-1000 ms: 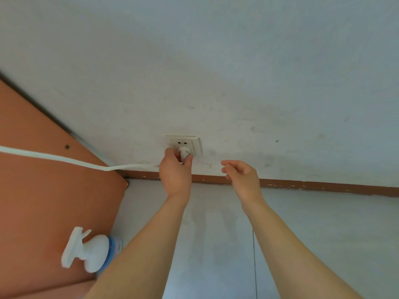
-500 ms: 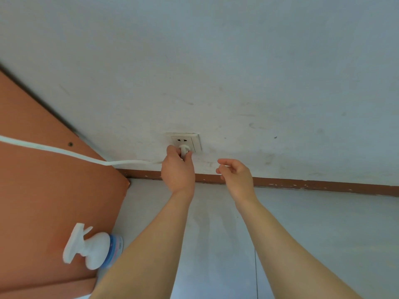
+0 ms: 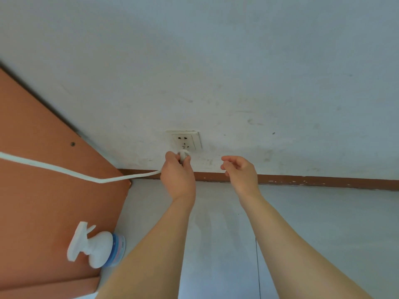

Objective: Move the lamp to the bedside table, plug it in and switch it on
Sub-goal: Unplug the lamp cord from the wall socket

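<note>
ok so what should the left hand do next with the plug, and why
Probably raise the plug a touch and push it into the lower slots of the wall socket. The left hand pinches it just below the socket plate, and those slots show bare above it, so it seems not seated. The right hand hangs open nearby, holding nothing.

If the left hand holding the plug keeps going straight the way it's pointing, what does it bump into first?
Most likely the wall socket. The left hand holds the plug just below it, pointing up at its lower holes. How near the wall it is, I can't tell.
</note>
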Tool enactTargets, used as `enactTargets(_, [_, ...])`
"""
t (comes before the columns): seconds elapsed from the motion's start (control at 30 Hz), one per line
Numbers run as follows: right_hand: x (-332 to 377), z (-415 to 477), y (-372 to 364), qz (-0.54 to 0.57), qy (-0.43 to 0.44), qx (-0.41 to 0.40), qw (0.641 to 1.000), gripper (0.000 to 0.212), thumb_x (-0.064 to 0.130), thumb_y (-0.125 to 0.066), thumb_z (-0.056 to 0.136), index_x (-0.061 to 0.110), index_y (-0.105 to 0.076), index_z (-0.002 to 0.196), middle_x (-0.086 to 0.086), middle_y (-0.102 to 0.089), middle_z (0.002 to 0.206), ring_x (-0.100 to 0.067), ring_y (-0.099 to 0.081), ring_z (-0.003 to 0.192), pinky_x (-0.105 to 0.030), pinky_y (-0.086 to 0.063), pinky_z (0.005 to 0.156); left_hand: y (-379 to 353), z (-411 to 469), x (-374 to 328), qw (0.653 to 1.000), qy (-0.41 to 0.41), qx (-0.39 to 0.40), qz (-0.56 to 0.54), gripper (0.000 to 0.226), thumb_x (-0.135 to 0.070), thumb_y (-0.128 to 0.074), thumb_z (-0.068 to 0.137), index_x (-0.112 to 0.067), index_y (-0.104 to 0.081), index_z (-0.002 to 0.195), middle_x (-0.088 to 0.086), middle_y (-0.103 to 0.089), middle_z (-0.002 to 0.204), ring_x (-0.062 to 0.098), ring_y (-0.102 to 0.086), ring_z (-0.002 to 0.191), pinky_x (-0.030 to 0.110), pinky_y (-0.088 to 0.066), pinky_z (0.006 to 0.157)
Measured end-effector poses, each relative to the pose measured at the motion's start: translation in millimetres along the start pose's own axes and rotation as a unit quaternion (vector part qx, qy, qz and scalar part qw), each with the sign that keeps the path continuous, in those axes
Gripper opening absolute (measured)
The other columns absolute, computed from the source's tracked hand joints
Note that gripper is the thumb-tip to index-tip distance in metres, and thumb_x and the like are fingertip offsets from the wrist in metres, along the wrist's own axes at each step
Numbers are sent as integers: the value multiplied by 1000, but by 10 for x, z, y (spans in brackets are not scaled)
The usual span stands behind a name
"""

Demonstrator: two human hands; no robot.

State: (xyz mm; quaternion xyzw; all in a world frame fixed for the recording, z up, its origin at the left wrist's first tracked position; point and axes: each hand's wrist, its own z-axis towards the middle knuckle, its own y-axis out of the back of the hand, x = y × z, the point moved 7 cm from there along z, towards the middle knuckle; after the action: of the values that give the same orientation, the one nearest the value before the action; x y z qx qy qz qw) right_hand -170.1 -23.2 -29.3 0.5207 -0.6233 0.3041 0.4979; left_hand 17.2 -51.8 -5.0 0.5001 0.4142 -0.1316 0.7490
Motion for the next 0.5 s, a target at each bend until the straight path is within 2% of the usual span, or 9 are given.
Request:
enactTargets(0.13, [9,-23,-35,0,-3,0,1000,18,15,-52,86,28,-65,90,8,-67,83,-17,-63,93,-37,-51,93,66,43,-101,1000,-26,11,-9,19,-21,-63,87,-6,-52,84,3,-57,70,24,-53,63,30,-37,60])
enactTargets(0.23, [3,-32,-57,-1,-1,6,1000,19,15,-52,87,26,-66,89,8,-66,82,-18,-64,93,-38,-51,93,120,36,-100,999,-44,24,-13,19,-21,-64,86,-7,-53,82,1,-57,69,21,-52,62,27,-34,56])
enactTargets(0.37, [30,-55,-59,-7,1,4,1000,20,14,-52,86,24,-68,91,3,-68,86,-18,-64,92,-38,-52,92,233,93,-169,998,-58,35,-4,21,-21,-70,81,-13,-51,77,-4,-55,65,11,-51,56,17,-31,49])
enactTargets(0.5, [78,-79,-25,-13,-6,-1,1000,25,11,-49,87,20,-71,96,3,-69,86,-16,-64,93,-37,-52,93,289,87,-241,994,-79,70,10,15,-20,-72,78,-15,-57,76,-1,-63,70,14,-56,63,21,-38,51])
